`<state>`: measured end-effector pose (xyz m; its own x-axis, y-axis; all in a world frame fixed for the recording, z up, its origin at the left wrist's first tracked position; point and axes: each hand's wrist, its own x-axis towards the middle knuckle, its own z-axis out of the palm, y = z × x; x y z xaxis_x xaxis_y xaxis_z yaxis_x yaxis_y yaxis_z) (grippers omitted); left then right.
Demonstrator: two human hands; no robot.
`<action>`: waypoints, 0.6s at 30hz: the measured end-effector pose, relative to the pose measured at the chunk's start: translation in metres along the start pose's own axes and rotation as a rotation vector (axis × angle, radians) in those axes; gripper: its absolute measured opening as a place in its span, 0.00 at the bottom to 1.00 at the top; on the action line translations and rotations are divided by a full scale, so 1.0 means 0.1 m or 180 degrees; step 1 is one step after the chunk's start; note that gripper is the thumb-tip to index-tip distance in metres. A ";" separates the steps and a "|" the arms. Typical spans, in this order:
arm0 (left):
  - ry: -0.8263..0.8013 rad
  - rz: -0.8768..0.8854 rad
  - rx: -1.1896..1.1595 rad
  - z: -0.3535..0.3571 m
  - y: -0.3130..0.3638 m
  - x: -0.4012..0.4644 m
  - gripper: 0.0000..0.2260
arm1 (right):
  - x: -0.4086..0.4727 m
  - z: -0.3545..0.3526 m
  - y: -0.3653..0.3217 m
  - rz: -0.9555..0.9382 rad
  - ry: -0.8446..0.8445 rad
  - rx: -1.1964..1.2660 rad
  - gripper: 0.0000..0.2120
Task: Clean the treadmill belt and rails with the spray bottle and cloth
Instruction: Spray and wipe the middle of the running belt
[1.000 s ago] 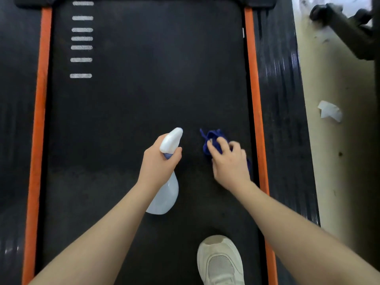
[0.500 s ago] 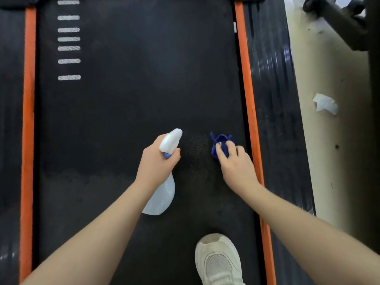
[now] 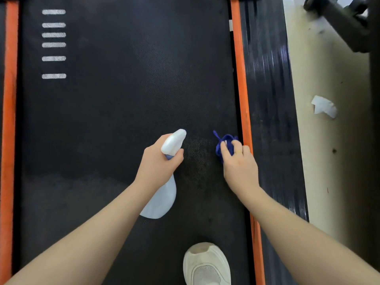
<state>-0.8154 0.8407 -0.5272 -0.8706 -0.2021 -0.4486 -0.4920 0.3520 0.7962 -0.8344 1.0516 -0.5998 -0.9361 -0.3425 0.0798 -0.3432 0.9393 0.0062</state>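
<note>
Spray bottle point(image 3: 160, 199) left of cloth point(image 3: 225, 144) on belt point(image 3: 123, 99) (cloth beside right rail point(image 3: 242, 99)).

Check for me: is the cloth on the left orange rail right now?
No, the right hand holds the blue cloth on the belt beside the right orange rail.

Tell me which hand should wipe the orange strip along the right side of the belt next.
The right hand, probably. It already holds the blue cloth pressed on the belt right beside the right orange strip. The left hand is occupied gripping the spray bottle.
</note>
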 end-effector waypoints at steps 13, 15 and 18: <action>0.0380 -0.0288 0.0095 -0.28 -0.23 -0.04 0.13 | 0.34 0.07 -0.44 -0.1613 -0.0066 0.0303 0.16; 0.0451 -0.0460 0.0130 -0.33 -0.33 -0.09 0.13 | 0.52 0.04 -0.52 -0.0501 -0.0038 0.0093 0.19; 0.0489 -0.0495 0.0112 -0.38 -0.38 -0.16 0.11 | 0.37 -0.03 -0.85 -0.0362 -0.0149 0.0101 0.20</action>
<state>-0.7825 0.7958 -0.5346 -0.7748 -0.3925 -0.4957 -0.6225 0.3367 0.7064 -0.8399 0.9596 -0.5939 -0.8934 -0.4481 0.0337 -0.4488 0.8934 -0.0191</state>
